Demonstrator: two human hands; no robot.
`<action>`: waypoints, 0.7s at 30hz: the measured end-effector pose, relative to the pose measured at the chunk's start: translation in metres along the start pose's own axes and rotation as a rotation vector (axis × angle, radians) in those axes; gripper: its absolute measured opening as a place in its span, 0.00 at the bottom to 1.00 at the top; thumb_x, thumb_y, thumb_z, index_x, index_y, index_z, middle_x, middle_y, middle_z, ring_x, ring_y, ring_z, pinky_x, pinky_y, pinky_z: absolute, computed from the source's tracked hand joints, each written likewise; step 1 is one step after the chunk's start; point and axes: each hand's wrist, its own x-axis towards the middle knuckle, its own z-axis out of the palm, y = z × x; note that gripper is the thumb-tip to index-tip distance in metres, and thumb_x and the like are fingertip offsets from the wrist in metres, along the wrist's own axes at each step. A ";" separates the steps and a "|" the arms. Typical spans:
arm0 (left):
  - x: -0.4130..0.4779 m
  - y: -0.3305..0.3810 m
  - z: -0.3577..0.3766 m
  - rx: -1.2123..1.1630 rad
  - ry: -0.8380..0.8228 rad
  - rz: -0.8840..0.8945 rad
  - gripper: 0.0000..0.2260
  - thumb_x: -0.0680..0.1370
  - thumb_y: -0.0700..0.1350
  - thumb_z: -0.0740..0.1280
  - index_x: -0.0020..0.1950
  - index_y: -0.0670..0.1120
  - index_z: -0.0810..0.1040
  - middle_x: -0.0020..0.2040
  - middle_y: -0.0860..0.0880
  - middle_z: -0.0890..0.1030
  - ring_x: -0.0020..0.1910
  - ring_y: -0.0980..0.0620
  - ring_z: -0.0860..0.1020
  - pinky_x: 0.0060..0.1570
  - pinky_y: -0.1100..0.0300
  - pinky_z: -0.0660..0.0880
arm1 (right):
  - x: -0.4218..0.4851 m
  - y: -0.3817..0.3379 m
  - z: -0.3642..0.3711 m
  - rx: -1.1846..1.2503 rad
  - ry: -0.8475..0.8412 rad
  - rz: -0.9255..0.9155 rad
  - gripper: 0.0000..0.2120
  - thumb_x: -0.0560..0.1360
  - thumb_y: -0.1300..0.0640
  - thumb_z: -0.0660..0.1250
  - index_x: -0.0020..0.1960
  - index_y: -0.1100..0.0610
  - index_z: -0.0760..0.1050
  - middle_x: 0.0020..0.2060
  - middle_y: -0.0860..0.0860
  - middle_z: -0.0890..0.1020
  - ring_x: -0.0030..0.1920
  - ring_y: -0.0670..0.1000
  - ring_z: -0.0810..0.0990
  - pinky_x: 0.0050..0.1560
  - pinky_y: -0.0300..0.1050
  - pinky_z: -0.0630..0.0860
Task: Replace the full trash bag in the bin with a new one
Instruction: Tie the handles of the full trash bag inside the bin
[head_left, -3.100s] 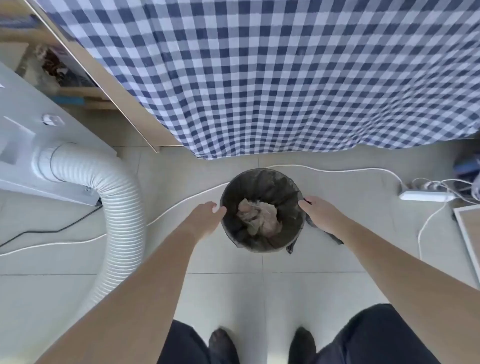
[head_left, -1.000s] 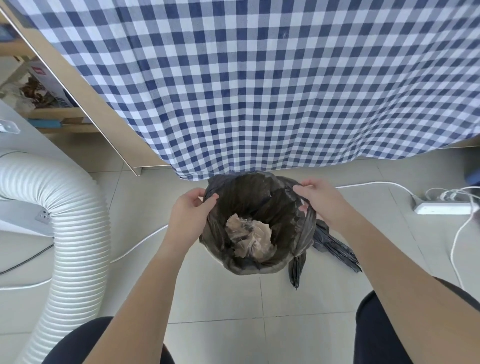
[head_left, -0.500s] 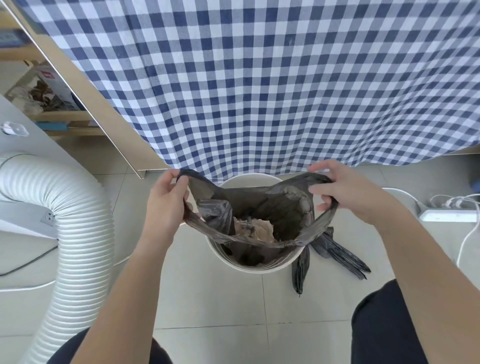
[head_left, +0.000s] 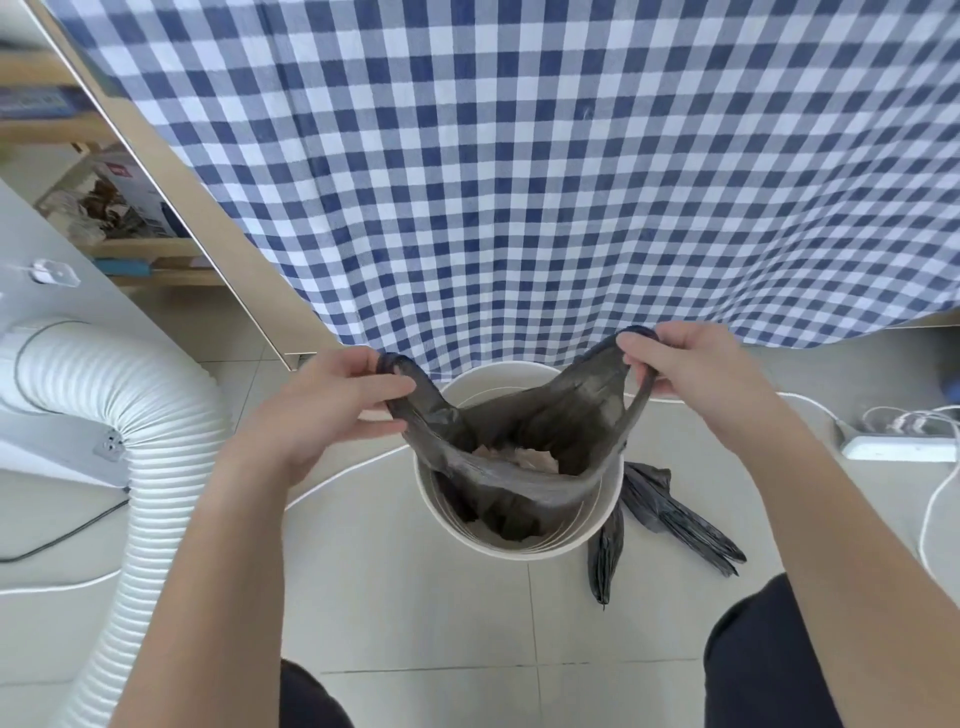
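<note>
Left hand (head_left: 332, 410) pinched one handle of the full trash bag (head_left: 524, 452), right hand (head_left: 696, 379) gripped the other — I saw the bag sat in the white bin (head_left: 519, 540) at centre frame, a spare bag (head_left: 670, 514) lying just right.

We seem to stand in a home room: pale floor tiles (head_left: 395, 597), a checked cloth (head_left: 519, 171) hanging over furniture, a white ribbed hose (head_left: 156, 467), a power strip (head_left: 898, 448) with cables, and cluttered wooden shelves (head_left: 130, 249).
</note>
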 end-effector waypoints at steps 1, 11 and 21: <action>0.001 0.001 0.004 0.029 0.011 0.031 0.01 0.80 0.38 0.73 0.48 0.42 0.84 0.43 0.48 0.85 0.48 0.51 0.84 0.58 0.55 0.84 | -0.001 -0.002 0.002 0.029 0.037 -0.056 0.12 0.77 0.49 0.74 0.40 0.55 0.86 0.42 0.56 0.87 0.45 0.52 0.85 0.60 0.52 0.82; -0.003 0.005 0.019 0.216 0.534 0.420 0.20 0.79 0.56 0.75 0.28 0.51 0.82 0.26 0.56 0.74 0.30 0.58 0.73 0.36 0.65 0.70 | 0.003 0.012 0.013 0.372 -0.144 -0.314 0.19 0.79 0.62 0.72 0.69 0.54 0.80 0.66 0.55 0.82 0.70 0.57 0.78 0.74 0.60 0.70; 0.016 -0.019 0.010 -0.568 0.040 0.511 0.11 0.86 0.41 0.64 0.68 0.45 0.79 0.55 0.41 0.81 0.60 0.39 0.80 0.74 0.33 0.68 | 0.009 0.009 0.022 0.536 0.010 -0.310 0.08 0.82 0.59 0.67 0.48 0.62 0.83 0.61 0.58 0.85 0.64 0.56 0.83 0.62 0.50 0.79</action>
